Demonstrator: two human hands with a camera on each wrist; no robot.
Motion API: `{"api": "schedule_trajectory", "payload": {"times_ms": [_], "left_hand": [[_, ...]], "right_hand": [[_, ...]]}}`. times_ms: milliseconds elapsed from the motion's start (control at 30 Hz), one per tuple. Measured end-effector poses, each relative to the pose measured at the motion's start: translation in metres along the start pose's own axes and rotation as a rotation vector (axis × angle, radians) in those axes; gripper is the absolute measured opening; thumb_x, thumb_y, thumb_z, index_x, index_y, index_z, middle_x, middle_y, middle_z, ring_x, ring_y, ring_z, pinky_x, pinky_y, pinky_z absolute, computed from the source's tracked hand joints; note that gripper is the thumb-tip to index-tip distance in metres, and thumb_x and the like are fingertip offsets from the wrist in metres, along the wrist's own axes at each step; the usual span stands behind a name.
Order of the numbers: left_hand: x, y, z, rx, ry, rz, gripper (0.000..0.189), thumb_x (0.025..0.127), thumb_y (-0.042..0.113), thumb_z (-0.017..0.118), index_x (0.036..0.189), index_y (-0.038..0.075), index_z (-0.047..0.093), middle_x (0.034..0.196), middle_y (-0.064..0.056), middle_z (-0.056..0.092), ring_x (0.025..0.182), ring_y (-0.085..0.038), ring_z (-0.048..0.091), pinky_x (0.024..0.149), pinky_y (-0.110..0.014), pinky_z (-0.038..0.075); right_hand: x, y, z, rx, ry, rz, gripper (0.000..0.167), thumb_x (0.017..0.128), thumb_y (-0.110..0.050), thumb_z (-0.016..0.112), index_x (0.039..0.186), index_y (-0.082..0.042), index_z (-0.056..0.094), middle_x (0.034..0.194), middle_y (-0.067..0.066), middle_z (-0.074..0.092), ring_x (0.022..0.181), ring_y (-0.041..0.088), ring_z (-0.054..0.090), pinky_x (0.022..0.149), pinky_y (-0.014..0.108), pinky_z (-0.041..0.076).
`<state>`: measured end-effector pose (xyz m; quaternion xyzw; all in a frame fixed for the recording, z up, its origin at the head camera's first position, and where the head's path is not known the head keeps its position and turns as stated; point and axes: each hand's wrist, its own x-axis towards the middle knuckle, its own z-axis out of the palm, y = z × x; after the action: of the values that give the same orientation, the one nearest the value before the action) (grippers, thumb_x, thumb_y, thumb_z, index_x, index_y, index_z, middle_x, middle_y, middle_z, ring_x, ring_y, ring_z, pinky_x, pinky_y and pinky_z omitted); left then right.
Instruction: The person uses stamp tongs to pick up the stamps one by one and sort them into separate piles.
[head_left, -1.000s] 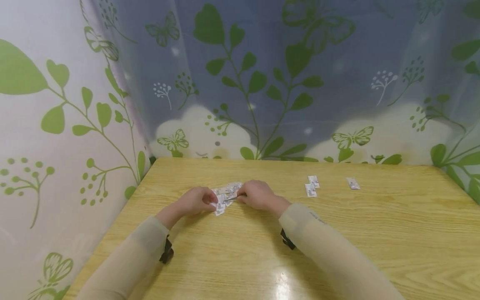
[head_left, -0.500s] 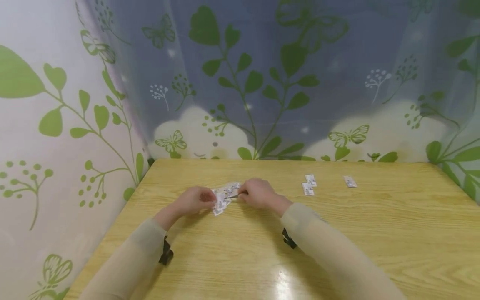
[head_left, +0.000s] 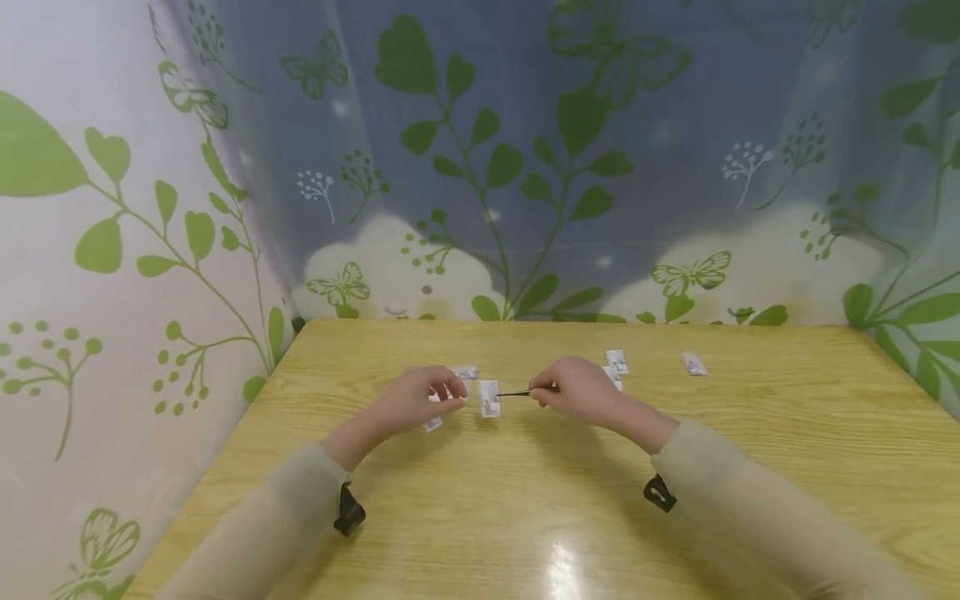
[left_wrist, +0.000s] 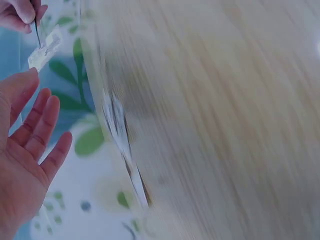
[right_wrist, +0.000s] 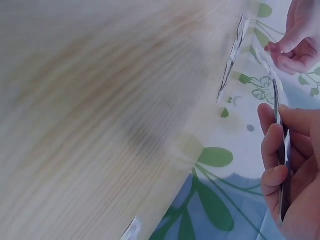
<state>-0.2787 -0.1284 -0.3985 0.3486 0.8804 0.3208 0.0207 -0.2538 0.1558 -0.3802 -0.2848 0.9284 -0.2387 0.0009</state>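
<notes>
Right hand [head_left: 576, 392] pinches tweezers [head_left: 516, 393]; packet [head_left: 490, 399] at their tip, raised above table [head_left: 450, 517] — clear of right fingers, just beside left hand [head_left: 420, 398]. Left fingers loosely spread, not touching it — other packets [head_left: 466, 372] near them.

In the head view, small flat white packets [head_left: 467, 372] are partly covered by the left hand [head_left: 420, 398], and the rear of the slim dark metal tweezers [head_left: 514, 393] by the right hand [head_left: 579, 390]. Print on the white rectangular packet [head_left: 489, 400] at their tips cannot be read. The beige sleeves [head_left: 262, 521] are cut off below.
</notes>
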Motion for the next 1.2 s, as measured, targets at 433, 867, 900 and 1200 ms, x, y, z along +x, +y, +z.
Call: {"api": "schedule_trajectory", "payload": {"times_ms": [433,867,900,1200], "left_hand": [[0.027,0.043,0.044,0.045,-0.2,0.116,0.011,0.092,0.021,0.068,0.102,0.016,0.07,0.1,0.006,0.064,0.082,-0.006,0.06,0.075,-0.026,0.049],[0.039,0.049,0.073,0.211,-0.265,0.055,0.014,0.085,0.034,0.074,0.092,0.023,0.071,0.088,0.012,0.057,0.078,-0.003,0.055,0.069,-0.019,0.045],[0.039,0.051,0.074,0.216,-0.262,0.051,0.015,0.084,0.036,0.075,0.092,0.023,0.071,0.088,0.012,0.057,0.078,-0.003,0.054,0.068,-0.02,0.044],[0.04,0.054,0.074,0.244,-0.257,0.034,0.02,0.082,0.038,0.077,0.092,0.022,0.07,0.088,0.012,0.057,0.077,-0.004,0.053,0.066,-0.02,0.043]], "right_hand": [[-0.066,0.024,-0.007,0.029,-0.051,-0.033,0.011,0.093,-0.011,0.065,0.092,-0.008,0.075,0.072,-0.011,0.065,0.053,-0.001,0.04,0.051,0.023,0.037],[-0.07,0.034,0.005,-0.027,-0.053,-0.027,0.01,0.09,-0.011,0.068,0.084,-0.016,0.075,0.075,-0.012,0.065,0.058,0.0,0.042,0.051,0.023,0.037],[-0.07,0.035,0.006,-0.029,-0.053,-0.03,0.011,0.09,-0.011,0.068,0.084,-0.016,0.074,0.074,-0.013,0.063,0.057,0.0,0.041,0.051,0.023,0.037],[-0.069,0.034,0.007,-0.056,-0.036,-0.019,0.008,0.089,-0.011,0.068,0.089,-0.013,0.076,0.082,-0.008,0.069,0.062,0.001,0.046,0.054,0.023,0.04]]}}
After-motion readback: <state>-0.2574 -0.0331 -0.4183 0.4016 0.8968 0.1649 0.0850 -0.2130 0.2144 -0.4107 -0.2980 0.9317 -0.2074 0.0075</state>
